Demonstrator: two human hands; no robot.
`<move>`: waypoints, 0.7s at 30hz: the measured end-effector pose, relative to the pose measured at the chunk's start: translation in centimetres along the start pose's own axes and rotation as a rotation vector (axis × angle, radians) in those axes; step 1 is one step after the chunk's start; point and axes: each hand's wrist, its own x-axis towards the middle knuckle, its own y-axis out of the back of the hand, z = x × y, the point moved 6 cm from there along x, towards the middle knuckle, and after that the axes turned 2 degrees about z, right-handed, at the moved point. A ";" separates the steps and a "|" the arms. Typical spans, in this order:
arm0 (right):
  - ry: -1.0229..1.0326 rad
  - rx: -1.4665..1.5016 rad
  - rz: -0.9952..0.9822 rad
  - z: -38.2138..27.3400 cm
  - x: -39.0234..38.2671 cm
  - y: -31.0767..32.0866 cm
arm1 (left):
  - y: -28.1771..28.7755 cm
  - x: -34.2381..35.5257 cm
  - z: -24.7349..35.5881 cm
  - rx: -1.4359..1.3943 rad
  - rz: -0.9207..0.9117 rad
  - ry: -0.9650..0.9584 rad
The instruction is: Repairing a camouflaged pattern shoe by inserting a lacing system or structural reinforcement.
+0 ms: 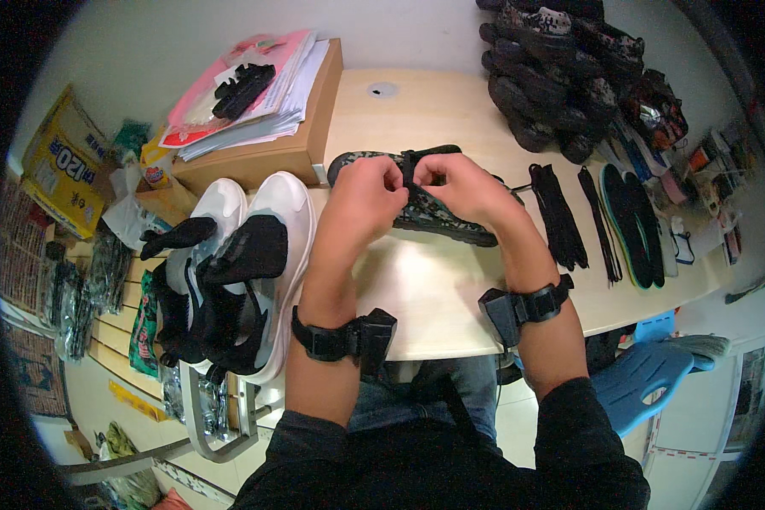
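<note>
A camouflage-patterned shoe with a dark sole (pixel 440 218) lies sideways on the table in front of me. Both hands meet over its lacing. The fingers of my left hand (pixel 365 197) are pinched together at the shoe's opening. Close beside it, my right hand (pixel 463 185) pinches too, thumb against fingers. A black shoelace (pixel 410 161) shows between the hands, and the fingertips appear closed on it; their exact hold is partly hidden. Bundled black shoelaces (pixel 558 217) lie to the right of the shoe, with a thinner lace bundle (pixel 599 223) beyond them.
Dark insoles (pixel 631 225) lie at the right. Camouflage shoes (pixel 561 76) are piled at the back right. White-and-black sneakers (pixel 285 208) stand at the left, before a cardboard box (pixel 316 136) bearing papers. A blue plastic seat (pixel 642 382) is below the table's right edge.
</note>
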 end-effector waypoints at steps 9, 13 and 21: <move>0.052 -0.185 0.227 -3.5 -2.4 1.5 | -0.8 0.6 -2.4 -0.266 -0.105 0.049; 0.026 -0.240 0.296 -3.6 -3.2 2.4 | -1.0 0.6 -1.5 -0.361 -0.128 0.042; 0.025 -0.198 0.217 -3.3 -3.6 2.3 | -0.9 0.6 -0.8 -0.580 -0.008 0.142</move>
